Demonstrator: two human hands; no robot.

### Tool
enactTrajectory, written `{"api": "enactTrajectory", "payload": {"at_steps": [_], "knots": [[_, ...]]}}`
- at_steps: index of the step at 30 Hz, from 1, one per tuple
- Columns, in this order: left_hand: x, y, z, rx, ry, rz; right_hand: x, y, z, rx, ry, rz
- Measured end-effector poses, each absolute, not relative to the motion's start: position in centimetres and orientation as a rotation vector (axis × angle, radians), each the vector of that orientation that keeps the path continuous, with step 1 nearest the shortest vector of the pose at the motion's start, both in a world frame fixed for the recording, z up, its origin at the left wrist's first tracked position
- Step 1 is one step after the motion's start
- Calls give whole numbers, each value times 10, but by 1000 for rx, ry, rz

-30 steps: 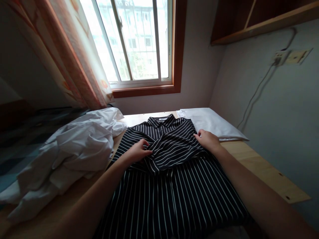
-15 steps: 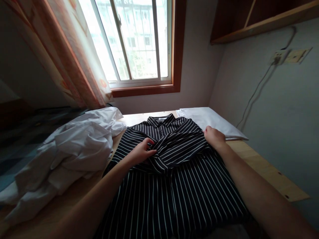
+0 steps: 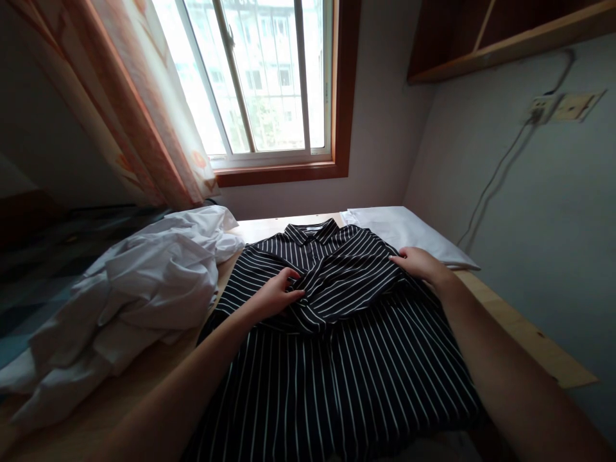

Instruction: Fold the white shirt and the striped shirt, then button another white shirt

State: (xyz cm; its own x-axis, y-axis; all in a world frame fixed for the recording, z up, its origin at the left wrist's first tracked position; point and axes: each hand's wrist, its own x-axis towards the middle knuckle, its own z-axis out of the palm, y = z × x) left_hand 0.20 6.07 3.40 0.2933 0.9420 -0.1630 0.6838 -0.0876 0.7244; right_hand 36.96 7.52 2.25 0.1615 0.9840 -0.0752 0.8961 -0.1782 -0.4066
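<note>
A black shirt with white stripes (image 3: pixel 366 366) lies spread on the wooden table, its collar toward the window. One sleeve is folded across the chest. My left hand (image 3: pixel 279 293) rests on the folded sleeve near the shirt's middle, thumb and fingers apart, with no cloth visibly gripped. At the shirt's right edge, my right hand (image 3: pixel 418 262) touches the sleeve fold near the shoulder; its thumb and fingertips are apart over the cloth, the other fingers partly hidden.
Crumpled white cloth (image 3: pixel 154 276) is heaped on the left. A folded white cloth (image 3: pixel 409 228) lies at the back right of the table (image 3: pixel 524 327). Beyond are a window, a curtain (image 3: pixel 129 109), a wall shelf and a socket with a hanging cable (image 3: pixel 495 176).
My right hand has shifted slightly right, and its thumb and fingers have parted from their closed pose. My left hand has barely moved.
</note>
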Motion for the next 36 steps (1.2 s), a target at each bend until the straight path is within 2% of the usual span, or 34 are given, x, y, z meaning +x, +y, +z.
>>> {"api": "enactTrajectory", "payload": {"at_steps": [3,7,14,16,21,24,31,36], "knots": [[4,62,31,1910,1444,545,370,81,28,-2223,-1799,239],[6,64,27,1990,1417,721,373,83,28,-2262,-1746,166],[10,62,25,2012,1389,661,374,74,20,-2407,-1776,220],[11,61,25,2026,1399,624,370,71,21,-2421,-1737,126],[11,57,26,2074,1404,552,345,76,14,-2058,-1938,-244],[11,56,26,2087,1404,543,329,92,0,-1910,-2132,-164],[9,56,25,2140,1377,519,333,138,-9,-2123,-2166,223],[8,56,25,2151,1358,506,339,153,-9,-2189,-2045,220]]}}
